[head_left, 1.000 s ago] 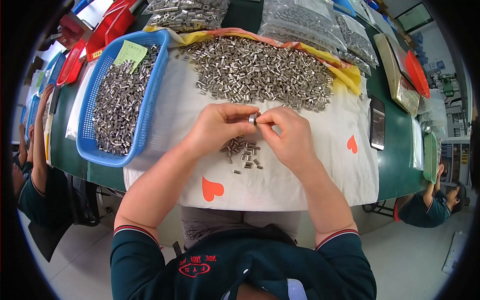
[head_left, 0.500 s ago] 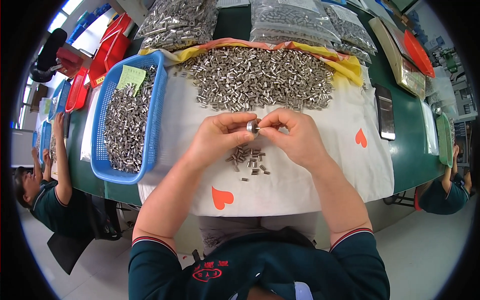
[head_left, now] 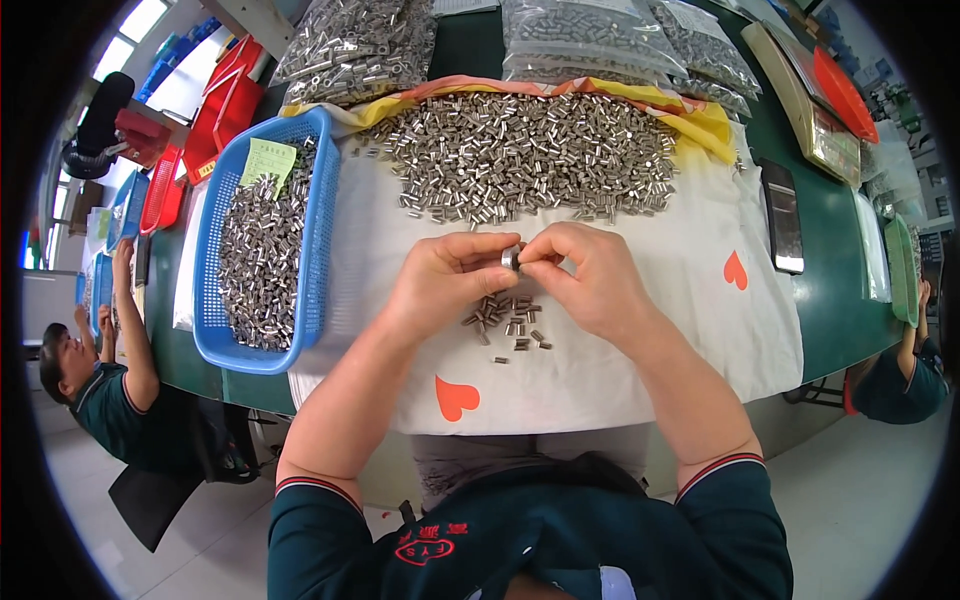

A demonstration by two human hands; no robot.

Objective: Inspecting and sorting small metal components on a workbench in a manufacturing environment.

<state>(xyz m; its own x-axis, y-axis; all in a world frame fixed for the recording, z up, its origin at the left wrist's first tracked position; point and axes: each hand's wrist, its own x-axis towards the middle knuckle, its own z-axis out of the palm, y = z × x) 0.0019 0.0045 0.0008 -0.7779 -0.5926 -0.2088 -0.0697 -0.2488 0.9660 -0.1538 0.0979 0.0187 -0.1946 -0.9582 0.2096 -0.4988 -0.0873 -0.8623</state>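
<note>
Over the white cloth (head_left: pixel 640 370), my left hand (head_left: pixel 448 278) pinches a small round silver metal piece (head_left: pixel 511 258) between thumb and fingers. My right hand (head_left: pixel 588 275) meets it from the other side, fingertips pressed together at its face. Whatever those right fingertips pinch is hidden. Just below my hands lies a small loose group of short metal cylinders (head_left: pixel 517 328). Beyond them spreads a large heap of similar metal cylinders (head_left: pixel 530 155).
At the left stands a blue basket (head_left: pixel 322 215) full of cylinders, with a yellow-green note (head_left: pixel 267 163) on top. Clear bags of metal parts (head_left: pixel 590 40) line the far side. A phone (head_left: pixel 781 218) lies right. Co-workers sit at both sides, one at the left (head_left: pixel 120 400).
The whole view has shifted slightly. My right fingertips have closed in against the round metal piece, and its face shows less than before.
</note>
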